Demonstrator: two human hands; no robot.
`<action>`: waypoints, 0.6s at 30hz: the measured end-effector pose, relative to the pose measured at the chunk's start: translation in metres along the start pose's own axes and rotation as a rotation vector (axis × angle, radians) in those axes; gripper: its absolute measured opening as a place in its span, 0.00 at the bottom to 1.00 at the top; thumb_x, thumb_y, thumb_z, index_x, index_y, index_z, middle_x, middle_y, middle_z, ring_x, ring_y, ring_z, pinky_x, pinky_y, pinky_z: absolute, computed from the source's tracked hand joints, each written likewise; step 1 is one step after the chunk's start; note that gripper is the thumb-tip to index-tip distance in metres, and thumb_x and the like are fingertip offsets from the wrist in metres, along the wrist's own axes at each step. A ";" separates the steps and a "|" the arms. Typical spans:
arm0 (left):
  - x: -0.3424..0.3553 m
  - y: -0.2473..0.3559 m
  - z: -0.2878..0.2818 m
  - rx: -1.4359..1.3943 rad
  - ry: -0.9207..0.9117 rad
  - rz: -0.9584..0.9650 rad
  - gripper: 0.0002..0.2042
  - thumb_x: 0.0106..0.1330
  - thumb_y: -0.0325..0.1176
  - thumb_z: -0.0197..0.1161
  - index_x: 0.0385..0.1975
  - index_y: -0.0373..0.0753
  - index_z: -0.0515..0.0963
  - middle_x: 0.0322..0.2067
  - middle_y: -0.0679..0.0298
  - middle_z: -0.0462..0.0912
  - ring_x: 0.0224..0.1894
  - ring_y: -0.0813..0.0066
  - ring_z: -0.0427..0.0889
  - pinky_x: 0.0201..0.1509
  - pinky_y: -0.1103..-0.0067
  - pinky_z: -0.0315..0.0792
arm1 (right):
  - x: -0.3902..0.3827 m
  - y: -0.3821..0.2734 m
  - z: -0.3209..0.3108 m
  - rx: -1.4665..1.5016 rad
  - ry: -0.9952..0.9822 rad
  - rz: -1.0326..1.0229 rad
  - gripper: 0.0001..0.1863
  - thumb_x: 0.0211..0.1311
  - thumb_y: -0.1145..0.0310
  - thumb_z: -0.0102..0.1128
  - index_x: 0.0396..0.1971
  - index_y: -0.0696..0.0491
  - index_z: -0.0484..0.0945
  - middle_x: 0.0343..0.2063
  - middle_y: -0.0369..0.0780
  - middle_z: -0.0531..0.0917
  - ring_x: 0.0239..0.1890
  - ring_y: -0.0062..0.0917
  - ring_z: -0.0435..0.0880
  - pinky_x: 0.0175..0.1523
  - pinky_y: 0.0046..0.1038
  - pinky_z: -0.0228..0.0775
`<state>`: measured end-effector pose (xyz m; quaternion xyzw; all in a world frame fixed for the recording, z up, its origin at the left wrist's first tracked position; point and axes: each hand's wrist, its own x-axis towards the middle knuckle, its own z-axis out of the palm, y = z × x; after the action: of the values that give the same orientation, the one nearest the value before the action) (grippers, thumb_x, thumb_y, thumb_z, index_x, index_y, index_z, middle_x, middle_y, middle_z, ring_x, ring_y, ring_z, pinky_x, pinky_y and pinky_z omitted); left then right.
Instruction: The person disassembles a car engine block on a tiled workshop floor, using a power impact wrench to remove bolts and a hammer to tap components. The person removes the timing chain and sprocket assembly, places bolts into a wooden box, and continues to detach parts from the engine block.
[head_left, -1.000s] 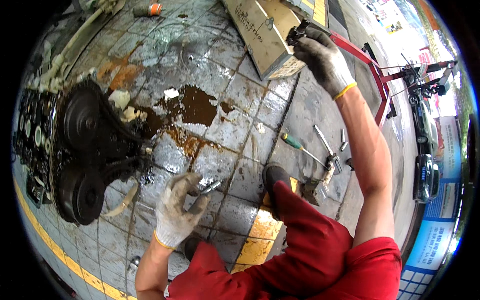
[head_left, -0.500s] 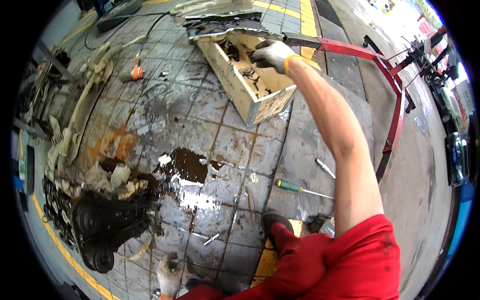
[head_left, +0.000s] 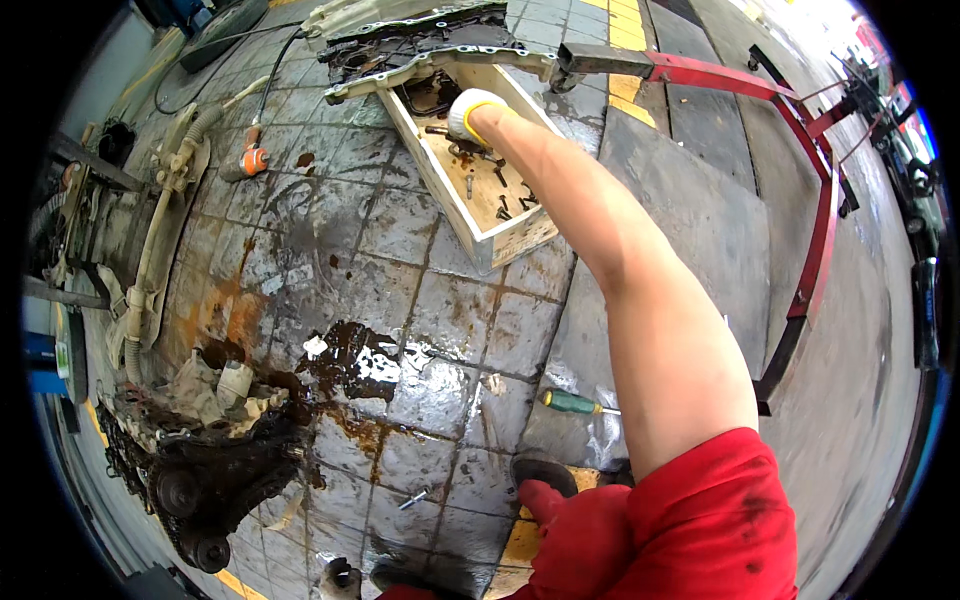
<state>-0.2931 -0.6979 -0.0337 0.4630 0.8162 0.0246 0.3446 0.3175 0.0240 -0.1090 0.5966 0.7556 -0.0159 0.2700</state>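
Observation:
My right hand [head_left: 470, 115], gloved and yellow-cuffed, reaches into an open wooden crate [head_left: 440, 187] at top centre; its fingers are hidden behind the glove and wrist. Bolts [head_left: 502, 206] and dark metal pieces lie inside the crate, under a dark gasketed metal part [head_left: 400, 45] resting over its far end. My gloved left hand [head_left: 340, 577] is low at the bottom edge, partly out of frame, its fingers too small and dark to read. Near it, a short metal tool [head_left: 413, 498] lies on the oil-stained tiles. A dark engine assembly [head_left: 195, 470] rests to the left.
A green-handled screwdriver [head_left: 570, 402] lies by my right forearm. A red wheeled steel stand [head_left: 815, 250] spans the right. An orange tool on a hose [head_left: 250, 160] lies left of the crate; pale pipework [head_left: 150, 250] runs along the left. My shoe [head_left: 535, 470] is on a yellow stripe.
My right hand has moved up and left from the crate's outer end into the crate, where the dark object it held is hidden. My left hand has dropped toward the bottom edge.

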 end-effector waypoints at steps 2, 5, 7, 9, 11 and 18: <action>-0.001 0.005 0.000 0.017 -0.008 -0.025 0.18 0.68 0.37 0.74 0.56 0.42 0.84 0.46 0.53 0.90 0.43 0.60 0.88 0.51 0.67 0.83 | 0.016 -0.002 0.018 -0.023 -0.081 -0.018 0.14 0.64 0.62 0.69 0.47 0.46 0.90 0.46 0.37 0.91 0.42 0.31 0.91 0.50 0.32 0.81; -0.004 -0.010 0.005 -0.029 0.034 0.026 0.17 0.68 0.34 0.74 0.56 0.41 0.84 0.43 0.56 0.90 0.42 0.67 0.87 0.47 0.69 0.83 | 0.033 -0.016 0.025 0.046 -0.234 0.031 0.17 0.70 0.60 0.63 0.55 0.47 0.87 0.53 0.37 0.89 0.50 0.36 0.90 0.56 0.39 0.80; -0.006 -0.024 0.008 -0.067 0.063 0.033 0.17 0.68 0.33 0.74 0.55 0.39 0.84 0.42 0.57 0.90 0.41 0.69 0.87 0.46 0.72 0.83 | 0.046 -0.022 0.032 0.065 -0.287 0.028 0.17 0.69 0.60 0.64 0.53 0.47 0.88 0.52 0.38 0.89 0.48 0.36 0.90 0.55 0.39 0.80; -0.010 -0.049 0.013 -0.077 0.046 0.036 0.19 0.68 0.33 0.74 0.58 0.38 0.82 0.43 0.58 0.89 0.41 0.70 0.87 0.47 0.75 0.82 | 0.046 -0.039 0.032 0.062 -0.304 -0.008 0.17 0.67 0.59 0.65 0.52 0.48 0.88 0.50 0.40 0.89 0.47 0.37 0.90 0.54 0.39 0.80; -0.010 -0.049 0.013 -0.080 0.035 0.036 0.19 0.69 0.33 0.74 0.58 0.38 0.82 0.44 0.58 0.89 0.41 0.70 0.87 0.47 0.75 0.83 | 0.043 -0.040 0.039 0.072 -0.315 -0.019 0.17 0.65 0.59 0.66 0.50 0.49 0.88 0.48 0.42 0.90 0.46 0.38 0.90 0.52 0.39 0.80; -0.014 -0.058 0.020 -0.091 -0.018 0.048 0.20 0.70 0.33 0.72 0.60 0.39 0.80 0.46 0.59 0.88 0.41 0.72 0.87 0.47 0.76 0.82 | 0.034 -0.025 0.049 0.128 -0.255 -0.120 0.18 0.59 0.57 0.70 0.45 0.52 0.89 0.41 0.47 0.90 0.41 0.41 0.89 0.48 0.39 0.81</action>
<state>-0.3196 -0.7477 -0.0625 0.4667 0.7997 0.0659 0.3720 0.3084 0.0302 -0.1724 0.5593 0.7469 -0.1560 0.3239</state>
